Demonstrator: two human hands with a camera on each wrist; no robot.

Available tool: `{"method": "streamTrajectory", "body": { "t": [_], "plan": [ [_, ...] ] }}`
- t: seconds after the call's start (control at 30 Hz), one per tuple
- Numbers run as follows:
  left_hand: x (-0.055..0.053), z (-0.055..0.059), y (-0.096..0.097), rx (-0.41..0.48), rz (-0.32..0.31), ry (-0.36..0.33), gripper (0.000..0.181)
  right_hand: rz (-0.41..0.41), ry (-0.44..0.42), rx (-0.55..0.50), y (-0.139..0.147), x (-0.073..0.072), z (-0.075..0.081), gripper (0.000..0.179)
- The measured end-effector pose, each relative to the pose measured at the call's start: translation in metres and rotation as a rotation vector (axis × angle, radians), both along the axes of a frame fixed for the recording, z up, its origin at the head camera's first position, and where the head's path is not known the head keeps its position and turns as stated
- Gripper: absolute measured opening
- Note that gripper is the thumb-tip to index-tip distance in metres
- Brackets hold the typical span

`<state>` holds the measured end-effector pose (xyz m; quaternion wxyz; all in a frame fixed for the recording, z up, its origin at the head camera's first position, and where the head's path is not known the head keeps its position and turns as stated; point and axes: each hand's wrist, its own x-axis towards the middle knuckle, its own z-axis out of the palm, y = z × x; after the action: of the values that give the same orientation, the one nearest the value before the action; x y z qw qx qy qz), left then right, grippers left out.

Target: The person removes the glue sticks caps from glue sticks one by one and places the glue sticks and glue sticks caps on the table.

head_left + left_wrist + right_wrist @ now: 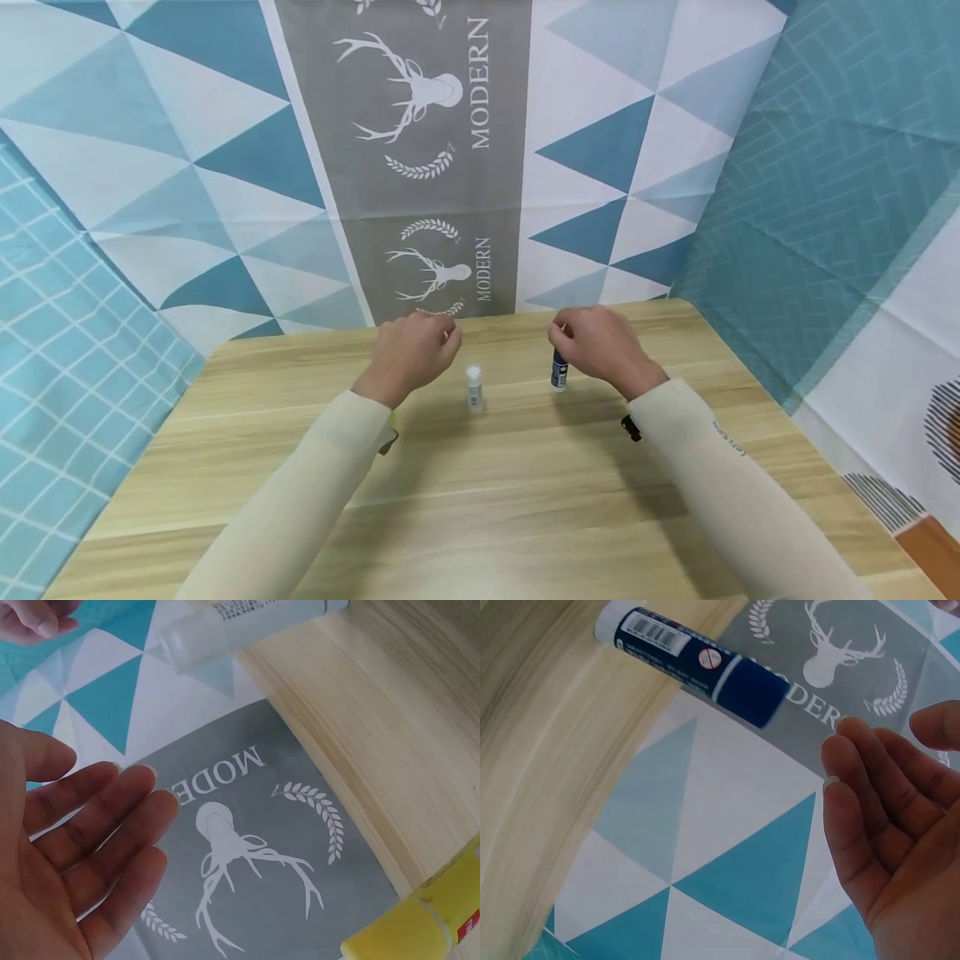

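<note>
Three glue sticks stand on the wooden table. The white one (475,389) has a clear cap and is between my hands. Beside my right hand (600,342) is the dark blue one (559,372), its cap partly hidden by that hand in the head view. A yellow glue stick (409,930) shows in the left wrist view, mostly covered by my left arm in the head view. My left hand (420,352) hovers left of the white stick. Both wrist views show loosely bent fingers, with nothing held and a gap between the right fingers (862,772) and the blue stick.
The wooden table (480,517) ends at its back edge just beyond my hands. Behind it hangs a patterned cloth (585,167) with triangles and a grey deer panel. Teal cloths (825,167) flank the sides. A small black item (632,427) sits under my right wrist.
</note>
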<state>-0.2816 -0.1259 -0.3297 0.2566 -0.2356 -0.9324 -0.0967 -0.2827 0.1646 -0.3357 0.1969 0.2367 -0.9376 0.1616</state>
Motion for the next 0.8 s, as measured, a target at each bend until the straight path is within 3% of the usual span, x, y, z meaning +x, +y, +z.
{"method": "streamTrajectory", "body": {
  "t": [0.27,0.5,0.8],
  "plan": [
    [0.008,-0.002,0.005,0.011,-0.058,0.068,0.03,-0.008,-0.002,-0.024,0.002,0.002,0.002,0.027],
    [0.012,-0.004,0.014,-0.02,-0.093,0.117,0.03,-0.016,-0.058,-0.018,0.004,0.006,-0.004,0.026],
    [0.023,-0.006,0.028,-0.016,-0.111,0.07,0.039,-0.02,-0.054,-0.005,0.008,0.011,-0.016,0.026]
  ]
}}
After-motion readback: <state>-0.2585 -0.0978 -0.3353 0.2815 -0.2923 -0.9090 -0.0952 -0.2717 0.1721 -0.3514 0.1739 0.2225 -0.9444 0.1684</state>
